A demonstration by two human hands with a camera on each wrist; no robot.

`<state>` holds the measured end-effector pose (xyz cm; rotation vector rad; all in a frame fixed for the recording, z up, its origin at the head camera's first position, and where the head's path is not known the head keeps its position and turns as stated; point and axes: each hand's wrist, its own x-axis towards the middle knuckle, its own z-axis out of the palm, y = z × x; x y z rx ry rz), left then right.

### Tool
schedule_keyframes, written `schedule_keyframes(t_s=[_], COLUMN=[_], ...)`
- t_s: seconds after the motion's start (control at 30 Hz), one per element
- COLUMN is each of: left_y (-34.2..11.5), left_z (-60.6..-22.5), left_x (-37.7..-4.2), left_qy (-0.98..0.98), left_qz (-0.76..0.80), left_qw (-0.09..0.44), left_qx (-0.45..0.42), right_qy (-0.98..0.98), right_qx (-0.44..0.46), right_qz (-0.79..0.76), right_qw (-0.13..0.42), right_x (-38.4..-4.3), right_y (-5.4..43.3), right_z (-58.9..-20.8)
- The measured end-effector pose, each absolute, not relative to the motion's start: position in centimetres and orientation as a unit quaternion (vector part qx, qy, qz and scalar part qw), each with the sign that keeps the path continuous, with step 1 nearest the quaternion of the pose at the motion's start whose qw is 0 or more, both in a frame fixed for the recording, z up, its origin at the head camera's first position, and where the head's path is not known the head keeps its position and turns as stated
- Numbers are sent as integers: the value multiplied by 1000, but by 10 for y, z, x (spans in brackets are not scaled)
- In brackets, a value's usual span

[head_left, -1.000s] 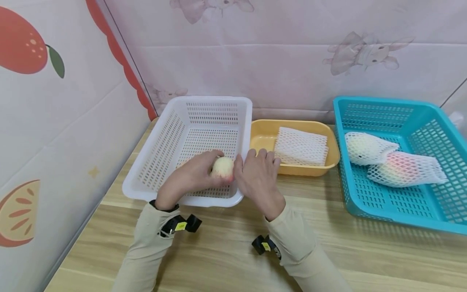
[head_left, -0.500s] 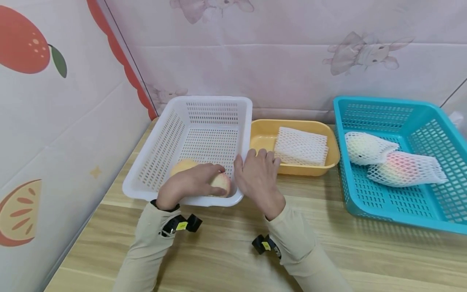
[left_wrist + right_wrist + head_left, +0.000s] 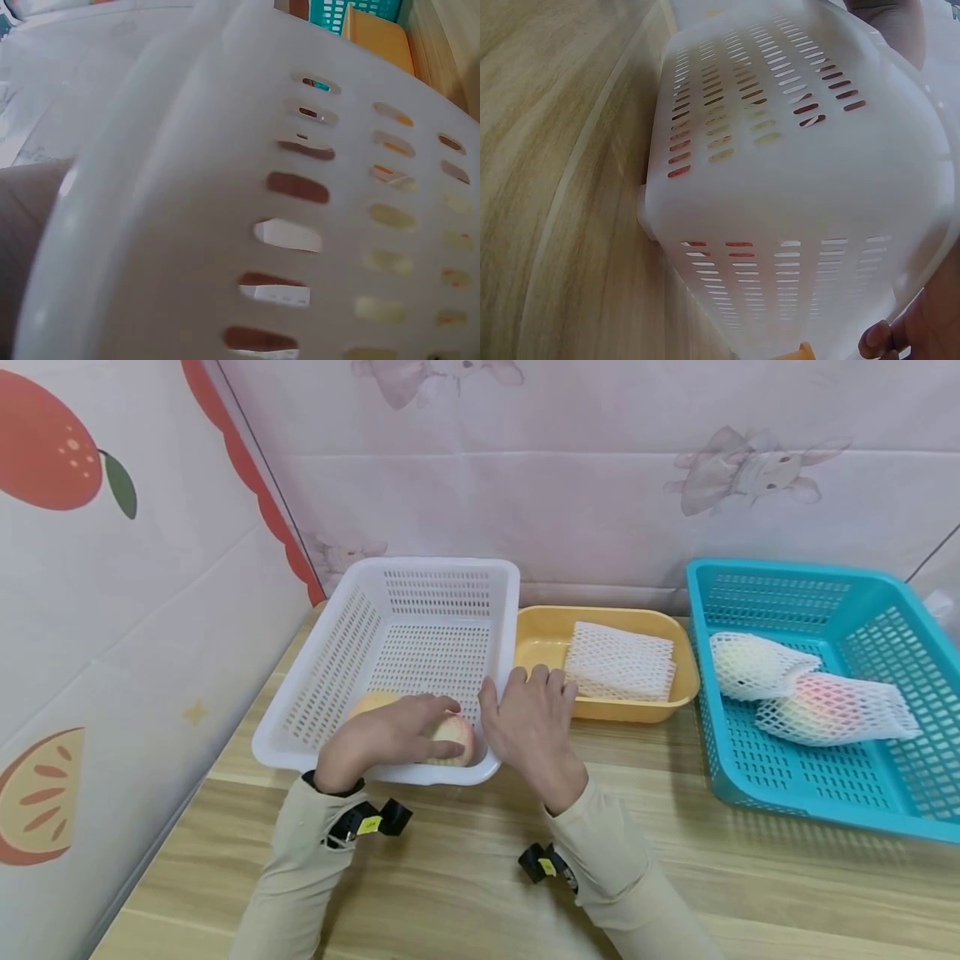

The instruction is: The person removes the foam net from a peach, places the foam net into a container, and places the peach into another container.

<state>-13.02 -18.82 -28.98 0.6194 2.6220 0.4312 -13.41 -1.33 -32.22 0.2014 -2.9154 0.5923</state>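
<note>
My left hand (image 3: 393,728) reaches over the near rim into the white basket (image 3: 431,652). Its thumb and fingers lie around a pale, pink-blushed peach (image 3: 457,737) at the basket's near right corner; the fingers' undersides are hidden. Left of it, a yellow fruit (image 3: 375,699) shows partly behind the hand. With my right hand (image 3: 528,727) I grip the basket's right rim, thumb at the inner side and fingers outside. In the right wrist view, curled fingertips (image 3: 874,341) show beside the basket's outer wall, and reddish and yellow patches appear through its slots.
A yellow tray (image 3: 542,652) with a stack of white foam nets (image 3: 621,662) stands right of the white basket. Beyond it, a turquoise basket (image 3: 810,793) holds two fruits in foam nets (image 3: 832,706). A patterned wall (image 3: 592,510) rises behind the wooden table (image 3: 465,877).
My left hand has lowered the peach from above the basket into its near right corner, then shifted very slightly left. My right hand has stayed at the rim.
</note>
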Motion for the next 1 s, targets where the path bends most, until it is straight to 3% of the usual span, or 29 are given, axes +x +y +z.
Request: schedule_keyframes(t_s=[0.37, 1.0], left_y=[-184, -174], left_z=[-285, -281], left_x=[-128, -123], left_qy=[939, 942], left_qz=[166, 188], left_qw=[203, 134], left_qx=[224, 243], right_qy=[-973, -973], right_qx=[81, 91], right_qz=[197, 180], right_qw=[86, 109], right_x=[-134, -135], right_y=[-10, 2], right_z=[-320, -316])
